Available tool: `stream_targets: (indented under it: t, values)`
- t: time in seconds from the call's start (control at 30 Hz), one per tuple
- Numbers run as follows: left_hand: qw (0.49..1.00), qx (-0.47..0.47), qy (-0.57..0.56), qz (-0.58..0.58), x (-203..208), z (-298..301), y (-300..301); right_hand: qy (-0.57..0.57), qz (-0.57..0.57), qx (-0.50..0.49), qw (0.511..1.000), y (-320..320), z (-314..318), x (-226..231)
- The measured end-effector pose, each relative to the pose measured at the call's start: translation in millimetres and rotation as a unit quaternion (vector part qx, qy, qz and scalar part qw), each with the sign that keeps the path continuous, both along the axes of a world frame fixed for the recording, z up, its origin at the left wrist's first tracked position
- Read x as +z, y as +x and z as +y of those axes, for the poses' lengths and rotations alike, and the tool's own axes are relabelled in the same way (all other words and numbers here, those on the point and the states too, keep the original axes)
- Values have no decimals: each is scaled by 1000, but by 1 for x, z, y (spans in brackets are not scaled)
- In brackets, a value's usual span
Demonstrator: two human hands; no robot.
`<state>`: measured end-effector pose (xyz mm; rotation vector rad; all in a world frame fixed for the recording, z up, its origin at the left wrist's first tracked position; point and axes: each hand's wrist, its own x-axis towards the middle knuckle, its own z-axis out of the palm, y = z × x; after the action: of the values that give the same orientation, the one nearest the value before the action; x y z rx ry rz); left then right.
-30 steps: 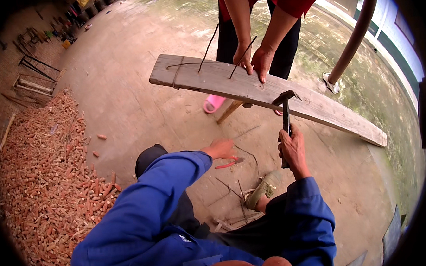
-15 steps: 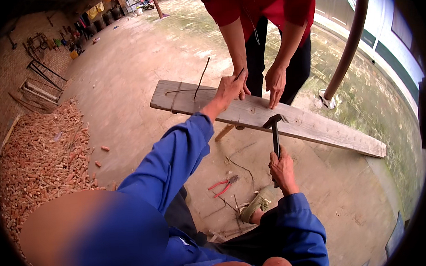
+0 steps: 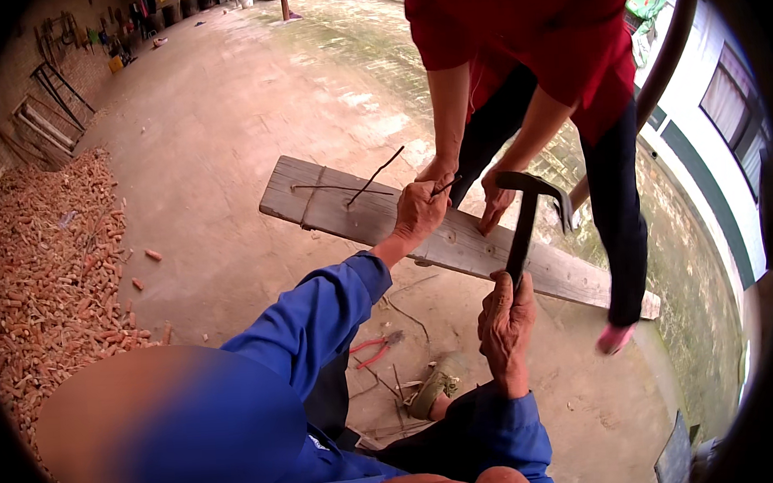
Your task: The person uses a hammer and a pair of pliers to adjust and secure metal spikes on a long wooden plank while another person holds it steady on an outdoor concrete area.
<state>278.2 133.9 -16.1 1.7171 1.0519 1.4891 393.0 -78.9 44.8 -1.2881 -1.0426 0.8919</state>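
Observation:
My right hand is wrapped round the handle of a claw hammer, whose dark head is raised above the wooden plank. Over the plank's left half, my left hand is closed, with a short dark rod sticking out of its fingers. Whether the rod is a nail or a piece of wire I cannot tell. Left of that hand, a thin dark rod stands slanted on the plank and another thin rod lies flat. A co-worker's hands press on the plank's far side.
Red-handled pliers and several thin sticks lie on the ground by my shoe. A heap of corn cobs spreads at the left. Beyond the plank stands the co-worker in red, near a brown pole.
The hammer has risen from the plank, its head now larger in view. The co-worker's leg has come round the plank's right part. My left hand remains on the rod; the whole view has shifted.

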Motion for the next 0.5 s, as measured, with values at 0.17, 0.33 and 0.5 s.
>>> stream_targets:
  t: [0.17, 0.33, 0.5]
  values:
    - [1000, 15, 13, 9, -5, 2, 7, 1, -116, -25, 993, -5, 0, 22]
    - [1000, 22, -8, 9, 5, -11, 5, 14, -300, -55, 952, 0, 13, 27]
    - [999, 38, 32, -14, 6, -13, 2, -107, -100, -28, 989, -4, 6, 59]
